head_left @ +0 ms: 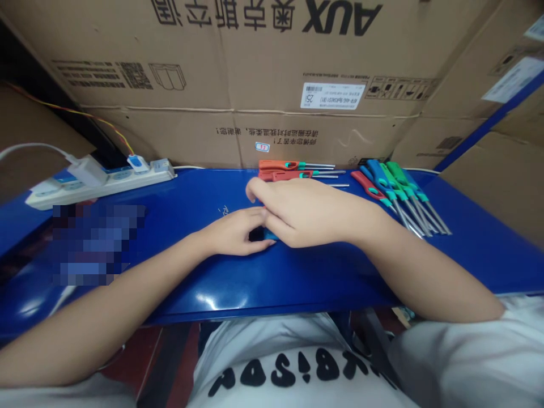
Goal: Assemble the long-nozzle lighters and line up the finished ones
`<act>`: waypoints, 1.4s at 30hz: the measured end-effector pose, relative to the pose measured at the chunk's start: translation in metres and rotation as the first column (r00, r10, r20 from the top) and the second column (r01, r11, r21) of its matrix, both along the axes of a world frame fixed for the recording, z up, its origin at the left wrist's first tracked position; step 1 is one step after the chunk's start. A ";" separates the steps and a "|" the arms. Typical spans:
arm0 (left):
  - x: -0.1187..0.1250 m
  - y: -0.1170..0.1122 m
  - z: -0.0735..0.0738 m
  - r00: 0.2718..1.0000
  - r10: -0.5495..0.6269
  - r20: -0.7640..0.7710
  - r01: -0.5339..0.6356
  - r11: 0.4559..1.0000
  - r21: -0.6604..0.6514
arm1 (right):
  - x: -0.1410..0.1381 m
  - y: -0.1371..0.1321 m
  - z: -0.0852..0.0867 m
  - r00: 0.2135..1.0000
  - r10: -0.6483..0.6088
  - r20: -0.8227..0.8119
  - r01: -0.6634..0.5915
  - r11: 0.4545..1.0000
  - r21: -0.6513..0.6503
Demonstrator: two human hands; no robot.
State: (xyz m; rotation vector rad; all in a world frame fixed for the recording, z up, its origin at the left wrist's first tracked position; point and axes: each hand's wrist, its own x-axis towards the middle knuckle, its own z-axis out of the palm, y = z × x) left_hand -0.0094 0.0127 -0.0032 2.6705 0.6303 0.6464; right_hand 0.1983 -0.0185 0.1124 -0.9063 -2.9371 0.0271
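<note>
Head view: a glossy blue desk [323, 277] spreads across the scene, catching bright reflections near its front edge, with scribbled marks on its top just beyond the hands. Brown cardboard [238, 68] stands along its back like a wall, printed upside down with AUX and Chinese characters, and bearing a white label [331, 96] and a small sticker [262, 147]. At the back left lies a white power strip [144, 175] with a white charger [87, 170] plugged in. Over the middle of the desk, the left hand [233, 231] and right hand [301, 212] meet above a blue piece [270, 234], mostly covered by them. The left thumb stands apart from its other fingers; the right fingers are bent, and whether either hand pinches the piece I cannot tell. Behind the hands lie red-orange stick lighters [280, 165], metal tubes pointing right; farther right, red, blue and green stick lighters [395, 175] fan out together. Below the front edge show a white shirt [280, 351] with black lettering and reddish floor [138, 351].
</note>
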 end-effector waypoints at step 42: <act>-0.001 -0.001 0.000 0.993 0.069 -0.092 -0.074 0.996 -0.050 | 0.001 0.015 -0.006 0.996 0.049 -0.078 -0.057 0.992 -0.109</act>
